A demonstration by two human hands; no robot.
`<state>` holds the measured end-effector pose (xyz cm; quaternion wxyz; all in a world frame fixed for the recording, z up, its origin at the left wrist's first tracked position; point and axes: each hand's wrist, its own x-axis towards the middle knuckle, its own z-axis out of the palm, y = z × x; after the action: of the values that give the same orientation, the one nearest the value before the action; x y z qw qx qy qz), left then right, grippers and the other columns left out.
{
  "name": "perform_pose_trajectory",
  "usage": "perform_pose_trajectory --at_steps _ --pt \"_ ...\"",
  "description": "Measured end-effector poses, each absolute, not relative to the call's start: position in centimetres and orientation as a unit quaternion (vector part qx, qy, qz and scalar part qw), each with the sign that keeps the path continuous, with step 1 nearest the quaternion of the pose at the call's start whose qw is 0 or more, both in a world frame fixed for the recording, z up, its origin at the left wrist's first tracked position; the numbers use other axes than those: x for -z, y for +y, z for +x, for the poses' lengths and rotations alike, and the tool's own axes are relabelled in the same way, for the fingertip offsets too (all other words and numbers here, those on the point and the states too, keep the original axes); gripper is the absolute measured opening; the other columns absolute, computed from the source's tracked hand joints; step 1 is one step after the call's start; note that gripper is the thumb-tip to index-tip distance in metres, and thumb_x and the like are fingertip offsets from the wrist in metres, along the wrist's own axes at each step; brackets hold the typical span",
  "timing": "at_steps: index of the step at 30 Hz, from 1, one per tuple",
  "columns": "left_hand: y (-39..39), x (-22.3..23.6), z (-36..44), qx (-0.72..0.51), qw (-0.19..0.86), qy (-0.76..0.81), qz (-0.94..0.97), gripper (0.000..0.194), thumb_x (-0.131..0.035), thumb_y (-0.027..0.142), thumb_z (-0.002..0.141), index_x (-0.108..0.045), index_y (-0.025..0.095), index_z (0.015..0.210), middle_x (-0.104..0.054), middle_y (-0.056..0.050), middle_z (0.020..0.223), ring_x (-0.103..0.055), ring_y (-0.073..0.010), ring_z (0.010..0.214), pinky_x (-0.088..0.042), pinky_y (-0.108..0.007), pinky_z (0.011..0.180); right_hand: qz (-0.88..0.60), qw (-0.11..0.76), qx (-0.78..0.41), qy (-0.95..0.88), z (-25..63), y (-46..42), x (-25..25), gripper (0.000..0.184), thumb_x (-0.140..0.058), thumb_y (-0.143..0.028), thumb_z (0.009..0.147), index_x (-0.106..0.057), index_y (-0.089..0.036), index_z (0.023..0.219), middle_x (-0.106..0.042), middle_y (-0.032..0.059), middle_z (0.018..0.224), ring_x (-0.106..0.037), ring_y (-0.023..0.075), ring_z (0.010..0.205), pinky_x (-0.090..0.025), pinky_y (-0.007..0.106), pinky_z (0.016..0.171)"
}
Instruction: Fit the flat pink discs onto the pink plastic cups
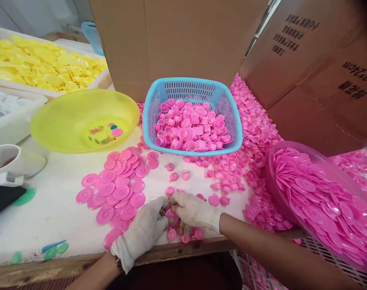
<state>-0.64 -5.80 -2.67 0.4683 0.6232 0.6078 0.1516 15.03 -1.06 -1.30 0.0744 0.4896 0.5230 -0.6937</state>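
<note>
By the curled left hand (144, 230) and right hand (198, 211), a pink piece (171, 216) was pinched near the desk's front edge (50, 270); probably light and stiff, best gripped by its rim.

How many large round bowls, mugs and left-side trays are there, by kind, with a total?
Large round bowls: 2 (yellow bowl, pink bowl)
Mugs: 1 (white mug)
Left-side trays: 2 (tray of yellow pieces, tray of white pieces)
Total: 5
</note>
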Motion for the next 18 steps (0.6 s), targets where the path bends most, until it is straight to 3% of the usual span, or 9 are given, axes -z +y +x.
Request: perform_pose_trajectory --at_steps 8,11,13,15,18 --pt "-6.2 1.5 0.0 -0.154 0.422 0.627 0.637 0.023 -0.043 0.004 0.067 -0.046 0.021 0.083 -0.058 0.002 0.073 -0.054 -0.0136 0.066 -0.038 -0.025 0.061 0.493 0.032 0.533 0.687 14.5 -1.6 0.3 0.012 -0.043 -0.010 0.080 -0.052 -0.018 0.077 -0.058 -0.0005 0.065 -0.053 0.0080 0.049 -0.038 0.016 0.045" --pt "-7.8 1.7 -0.8 -0.187 0.346 0.657 0.643 0.015 -0.045 0.011 0.074 -0.047 0.021 0.085 -0.057 0.001 0.075 -0.054 -0.0152 0.070 -0.040 -0.026 0.065 0.487 -0.005 0.505 0.713 15.0 -1.9 0.0 0.013 -0.043 -0.008 0.077 -0.052 -0.018 0.076 -0.057 -0.0009 0.069 -0.051 0.0068 0.049 -0.035 0.015 0.043" --pt "-9.2 1.8 -1.3 -0.181 0.297 0.677 0.648 0.004 -0.045 0.022 0.081 -0.048 0.021 0.078 -0.058 -0.001 0.077 -0.055 -0.0170 0.072 -0.040 -0.029 0.067 0.491 -0.072 0.529 0.689 15.6 -1.7 -0.8 0.014 -0.041 -0.010 0.079 -0.051 -0.019 0.082 -0.055 -0.0023 0.067 -0.049 0.0060 0.044 -0.034 0.015 0.040" --pt "-10.5 1.7 -1.5 -0.155 0.292 0.674 0.660 0.017 -0.043 0.030 0.085 -0.050 0.021 0.073 -0.059 -0.002 0.077 -0.055 -0.0178 0.071 -0.039 -0.030 0.066 0.495 -0.203 0.561 0.631 16.1 -1.0 -2.2 0.018 -0.037 -0.014 0.082 -0.048 -0.020 0.095 -0.055 -0.0016 0.070 -0.052 0.0071 0.046 -0.037 0.016 0.040" --pt "-11.5 1.5 -0.6 -0.129 0.312 0.649 0.682 0.016 -0.042 0.027 0.085 -0.057 0.022 0.082 -0.062 -0.003 0.084 -0.058 -0.0183 0.075 -0.040 -0.030 0.068 0.463 -0.392 0.583 0.540 16.0 0.2 -4.1 0.030 -0.031 -0.015 0.081 -0.039 -0.022 0.109 -0.059 0.0027 0.089 -0.060 0.0089 0.059 -0.045 0.018 0.049"
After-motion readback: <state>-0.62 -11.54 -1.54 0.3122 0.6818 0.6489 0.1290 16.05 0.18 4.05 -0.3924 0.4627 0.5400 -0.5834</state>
